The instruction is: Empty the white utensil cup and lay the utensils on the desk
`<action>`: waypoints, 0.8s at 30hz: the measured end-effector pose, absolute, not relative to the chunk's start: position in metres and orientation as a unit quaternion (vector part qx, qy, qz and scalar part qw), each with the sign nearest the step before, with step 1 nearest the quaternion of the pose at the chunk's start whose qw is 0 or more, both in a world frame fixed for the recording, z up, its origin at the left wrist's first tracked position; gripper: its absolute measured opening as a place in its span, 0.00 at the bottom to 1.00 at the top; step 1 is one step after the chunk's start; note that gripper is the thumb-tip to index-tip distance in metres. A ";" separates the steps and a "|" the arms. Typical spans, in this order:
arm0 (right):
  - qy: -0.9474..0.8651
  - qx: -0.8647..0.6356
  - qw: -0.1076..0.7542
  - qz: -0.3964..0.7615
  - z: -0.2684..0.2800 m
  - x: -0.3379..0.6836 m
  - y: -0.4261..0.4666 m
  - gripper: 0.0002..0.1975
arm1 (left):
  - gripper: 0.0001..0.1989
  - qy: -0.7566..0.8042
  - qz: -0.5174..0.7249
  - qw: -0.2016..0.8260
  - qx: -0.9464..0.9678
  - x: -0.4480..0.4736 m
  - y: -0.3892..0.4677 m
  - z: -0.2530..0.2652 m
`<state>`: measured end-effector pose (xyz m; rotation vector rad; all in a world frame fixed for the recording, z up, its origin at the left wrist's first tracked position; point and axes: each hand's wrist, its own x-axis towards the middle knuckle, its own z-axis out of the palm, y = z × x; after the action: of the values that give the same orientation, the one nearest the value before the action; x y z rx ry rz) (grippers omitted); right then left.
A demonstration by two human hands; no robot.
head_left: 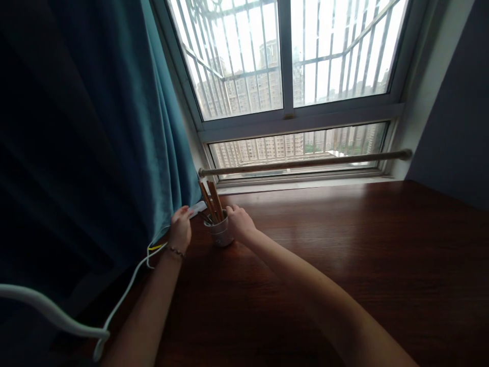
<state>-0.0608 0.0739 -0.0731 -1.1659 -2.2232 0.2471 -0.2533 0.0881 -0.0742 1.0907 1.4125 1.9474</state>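
daylight is coming through a barred window [290, 56] at the back, and a dark wooden desk [344, 265] is filling the lower part of the head view. a teal curtain [114, 127] is hanging at the left, reaching down to the desk's far left corner. a wooden rod [305, 163] is lying across the sill below the lower pane.

a small white cup [221, 234] is standing on the desk near the curtain's edge, holding several brown sticks [212, 201] that are leaning up and to the left.

the right hand [240, 221] is resting against the cup's right side, fingers curling around its rim and wall in a light grasp; the forearm is stretching in from the lower right, nearly straight.

the left hand [180, 227] is sitting just left of the cup, fingers pinching a small white object [197, 208] at its near end; the object is pointing toward the sticks and is lying close beside them. whether it is touching the sticks cannot be told. a beaded bracelet [175, 250] is circling the left wrist, and the forearm is rising from the bottom edge.

a white cable [126, 293] is trailing along the desk's left side beneath the curtain.
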 end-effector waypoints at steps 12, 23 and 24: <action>-0.809 -0.404 0.372 0.210 -0.064 -0.085 0.128 0.12 | 0.09 0.593 0.440 0.415 0.533 -0.256 0.143 -0.015; -0.770 -0.400 0.376 0.326 -0.062 -0.101 0.139 0.14 | 0.11 0.622 0.364 0.337 0.606 -0.259 0.158 0.005; -0.761 -0.400 0.383 0.338 -0.064 -0.103 0.140 0.13 | 0.11 0.622 0.365 0.325 0.611 -0.259 0.159 0.007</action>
<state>-0.1026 0.1402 -0.0636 -1.0198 -1.9399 0.8619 -0.2587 0.1589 0.0071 1.6025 1.6314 0.9574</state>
